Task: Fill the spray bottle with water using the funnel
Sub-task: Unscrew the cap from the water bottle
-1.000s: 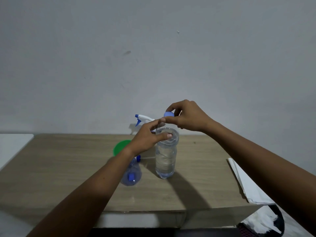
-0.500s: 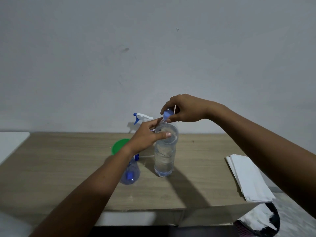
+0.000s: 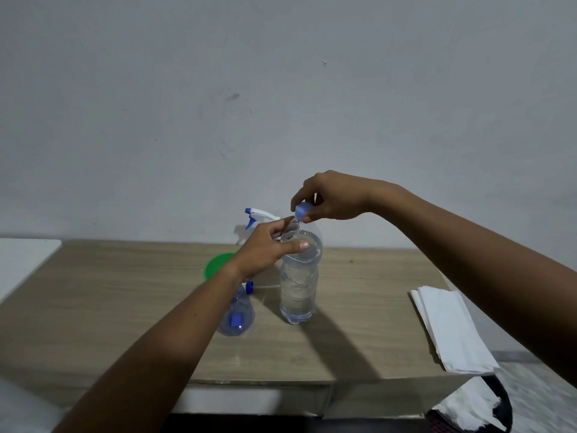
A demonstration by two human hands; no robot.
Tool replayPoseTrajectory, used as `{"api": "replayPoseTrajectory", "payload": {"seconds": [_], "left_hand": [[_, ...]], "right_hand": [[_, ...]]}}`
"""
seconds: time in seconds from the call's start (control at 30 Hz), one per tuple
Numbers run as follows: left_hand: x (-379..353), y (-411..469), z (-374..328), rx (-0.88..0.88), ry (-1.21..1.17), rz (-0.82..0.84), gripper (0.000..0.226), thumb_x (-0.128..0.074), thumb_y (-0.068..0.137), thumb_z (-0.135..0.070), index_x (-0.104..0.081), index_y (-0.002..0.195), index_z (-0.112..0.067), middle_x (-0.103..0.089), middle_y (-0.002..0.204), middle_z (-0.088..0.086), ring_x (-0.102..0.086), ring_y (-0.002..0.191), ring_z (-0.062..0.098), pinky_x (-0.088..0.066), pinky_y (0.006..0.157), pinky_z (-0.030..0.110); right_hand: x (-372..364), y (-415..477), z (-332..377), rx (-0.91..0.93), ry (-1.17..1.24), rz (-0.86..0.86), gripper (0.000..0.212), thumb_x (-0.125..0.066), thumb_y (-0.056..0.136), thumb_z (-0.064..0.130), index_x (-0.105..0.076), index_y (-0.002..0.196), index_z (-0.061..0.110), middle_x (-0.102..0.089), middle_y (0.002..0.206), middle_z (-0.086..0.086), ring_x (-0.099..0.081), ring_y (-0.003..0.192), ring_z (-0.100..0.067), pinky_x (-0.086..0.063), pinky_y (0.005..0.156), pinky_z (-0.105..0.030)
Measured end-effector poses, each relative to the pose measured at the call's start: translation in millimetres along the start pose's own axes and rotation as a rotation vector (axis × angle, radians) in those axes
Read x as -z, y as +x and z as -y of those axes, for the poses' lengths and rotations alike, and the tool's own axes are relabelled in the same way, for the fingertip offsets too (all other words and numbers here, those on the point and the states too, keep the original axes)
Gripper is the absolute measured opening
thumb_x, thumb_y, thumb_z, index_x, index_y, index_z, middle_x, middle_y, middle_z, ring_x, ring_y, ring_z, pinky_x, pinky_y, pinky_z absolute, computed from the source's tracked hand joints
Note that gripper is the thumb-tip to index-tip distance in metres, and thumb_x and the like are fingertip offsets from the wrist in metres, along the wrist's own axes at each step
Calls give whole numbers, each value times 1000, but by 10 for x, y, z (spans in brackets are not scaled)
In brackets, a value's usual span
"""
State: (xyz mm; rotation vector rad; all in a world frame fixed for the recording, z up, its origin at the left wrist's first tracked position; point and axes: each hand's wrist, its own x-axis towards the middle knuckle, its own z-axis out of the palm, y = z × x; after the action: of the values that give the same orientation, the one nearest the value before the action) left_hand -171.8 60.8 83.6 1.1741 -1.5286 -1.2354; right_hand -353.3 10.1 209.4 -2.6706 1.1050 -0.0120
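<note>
A clear water bottle (image 3: 298, 289) stands upright on the wooden table (image 3: 125, 295). My left hand (image 3: 268, 248) grips its shoulder just below the neck. My right hand (image 3: 331, 196) pinches the blue cap (image 3: 302, 210) right over the bottle's mouth, tilted. A small clear spray bottle (image 3: 236, 317) with a blue neck ring stands left of the water bottle, partly behind my left forearm. A green funnel (image 3: 217, 265) lies behind it, mostly hidden by my wrist. The white and blue spray head (image 3: 257, 215) lies at the back by the wall.
A stack of white paper napkins (image 3: 449, 329) lies on the table's right edge under my right forearm. A dark bin with crumpled white paper (image 3: 471, 410) sits on the floor at the lower right. A white surface (image 3: 22, 260) adjoins the table on the left.
My right hand has tipped the blue cap and lowered it slightly onto the bottle's mouth. The left hand keeps its hold on the bottle. The view has shifted a little.
</note>
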Motion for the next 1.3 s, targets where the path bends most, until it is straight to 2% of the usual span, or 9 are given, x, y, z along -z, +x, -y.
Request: {"api": "replayPoseTrajectory", "payload": {"seconds": [0.1, 0.27, 0.43, 0.53, 0.67, 0.83, 1.0, 1.17, 1.3], "left_hand": [[-6, -5, -11, 1, 6, 16, 70, -86, 74, -40, -61, 137, -21, -71, 127, -7, -63, 123, 15, -46, 112, 46], [-6, -6, -17, 9, 33, -8, 69, -86, 76, -40, -60, 138, -25, -68, 131, -7, -62, 124, 13, -46, 112, 46], [-6, 11, 2, 16, 12, -5, 64, -84, 80, -32, -60, 138, -24, -71, 126, -9, -63, 123, 14, -48, 110, 46], [-7, 17, 1, 32, 3, -6, 75, -85, 77, -36, -54, 144, -22, -67, 132, -8, -62, 124, 12, -48, 111, 45], [-5, 16, -2, 39, 11, -8, 73, -84, 79, -34, -54, 144, -22, -68, 131, -9, -62, 123, 13, -50, 108, 47], [-5, 1, -4, 26, 42, -5, 78, -84, 75, -45, -54, 144, -23, -66, 133, -9, -61, 125, 15, -48, 110, 46], [-12, 1, -8, 16, 52, -15, 60, -83, 81, -35, -61, 136, -28, -71, 124, -12, -62, 122, 13, -47, 110, 47], [-5, 3, 0, 26, 4, -18, 72, -85, 77, -35, -56, 142, -23, -67, 132, -8, -61, 125, 11, -46, 112, 45], [-25, -17, 22, 14, 3, -17, 67, -83, 81, -30, -56, 142, -23, -68, 132, -8, -61, 127, 12, -45, 113, 44]], "right_hand": [[7, 20, 6, -43, -1, -26, 33, -74, 90, 41, -70, 120, 27, -71, 98, 7, -67, 78, -13, -49, 77, -30], [-62, 74, 28, -83, 13, -144, 29, -74, 88, 46, -74, 84, 17, -71, 64, 2, -70, 55, -9, -56, 65, -28], [-18, 47, 39, -38, -5, -74, 16, -71, 91, 33, -77, 98, 19, -73, 70, 4, -70, 68, -14, -56, 69, -31], [35, 17, 39, -10, -20, -28, 20, -72, 91, 25, -75, 111, 25, -74, 93, 7, -69, 82, -15, -54, 78, -33], [79, 7, 51, 9, -55, 7, 28, -72, 91, 15, -74, 116, 27, -69, 108, 9, -70, 93, -19, -46, 69, -23], [73, 31, 69, -54, -43, -9, 53, -78, 86, 42, -60, 136, 34, -69, 114, 11, -64, 87, -8, -49, 85, -30], [7, 44, 63, -90, -37, -111, 30, -72, 89, 46, -77, 96, 18, -73, 71, 5, -68, 61, -6, -52, 68, -27], [76, -49, -19, -70, 99, -208, 23, -72, 89, 28, -76, 111, 25, -73, 98, 7, -65, 77, -1, -50, 73, -24], [-267, -169, -301, -207, 353, -450, 28, -81, 82, 24, -74, 109, 22, -73, 100, 9, -65, 77, 5, -43, 67, -6]]}}
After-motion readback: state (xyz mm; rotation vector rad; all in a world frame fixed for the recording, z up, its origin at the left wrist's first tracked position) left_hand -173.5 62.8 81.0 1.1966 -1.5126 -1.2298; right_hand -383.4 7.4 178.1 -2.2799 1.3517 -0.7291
